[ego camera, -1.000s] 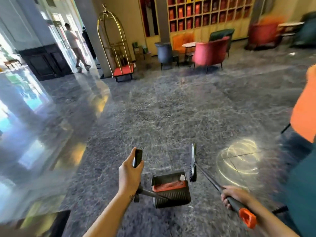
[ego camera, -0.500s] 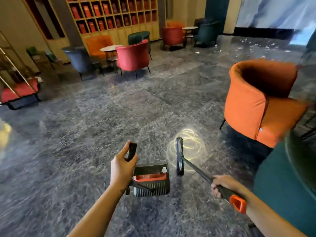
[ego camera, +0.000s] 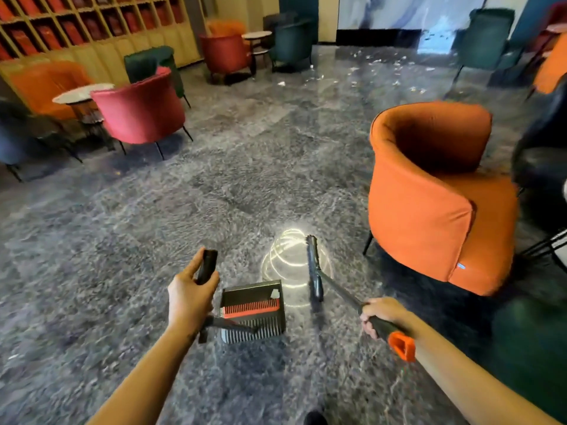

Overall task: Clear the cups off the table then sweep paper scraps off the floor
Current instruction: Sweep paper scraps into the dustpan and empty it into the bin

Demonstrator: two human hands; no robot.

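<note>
My left hand (ego camera: 188, 300) grips the black handle of a dark dustpan (ego camera: 253, 311), which hangs low in front of me with an orange comb strip across it and a white scrap inside. My right hand (ego camera: 380, 314) grips the black broom handle just above its orange end cap. The broom (ego camera: 314, 268) points forward, its dark brush head raised over the grey marble floor. White paper scraps (ego camera: 383, 61) lie scattered on the floor far ahead, near the back wall.
An orange armchair (ego camera: 429, 194) stands close on the right, with a dark green seat (ego camera: 534, 348) at the lower right edge. A red chair (ego camera: 141, 108) and a small round table (ego camera: 82, 92) stand at the left. More chairs and a table (ego camera: 256, 35) line the back.
The view has swung to the right: the luggage cart and doorway have left the frame, and the orange armchair and the distant paper scraps have come in. Both hands keep their grips.
</note>
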